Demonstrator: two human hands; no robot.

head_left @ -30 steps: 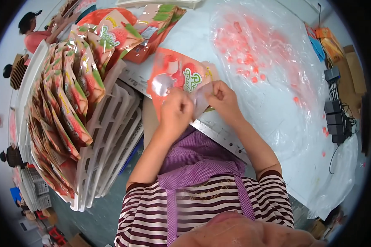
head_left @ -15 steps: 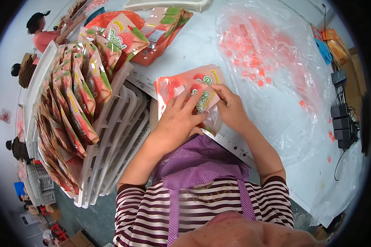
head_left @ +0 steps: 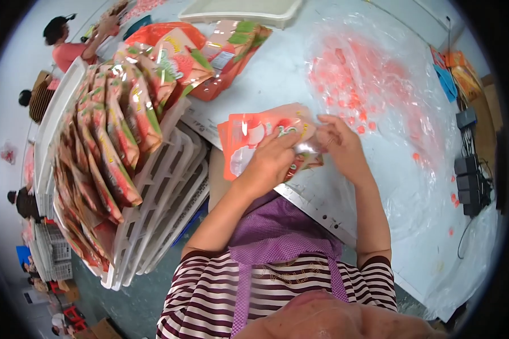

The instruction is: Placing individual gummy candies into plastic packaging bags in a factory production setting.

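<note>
My left hand (head_left: 267, 163) grips a small stack of printed snack pouches (head_left: 240, 133), orange-pink with fruit pictures. Its fingers lie across the top pouch and the thumb is hidden. The stack is over the table's near edge, tilted, with shiny clear film at its right side. Beside that side, my right hand (head_left: 346, 148) has its fingers bent and apart, somewhat blurred. Nothing shows clearly in it. To the left, many filled pouches (head_left: 116, 147) stand in rows in a white tray (head_left: 120, 248) on top of stacked trays.
More pouches (head_left: 223, 53) lie behind, by an orange-red bag (head_left: 167, 33) and a pale tray (head_left: 240, 12). A clear plastic sheet (head_left: 401, 186) with pink-red pieces (head_left: 356, 85) covers the right of the table. Black adapters (head_left: 470, 178) line the right edge. Co-workers (head_left: 68, 51) are at far left.
My right hand has moved right, off the pouch's upper corner. My left hand has shifted right and turned across the stack. The whole view has shifted slightly.
</note>
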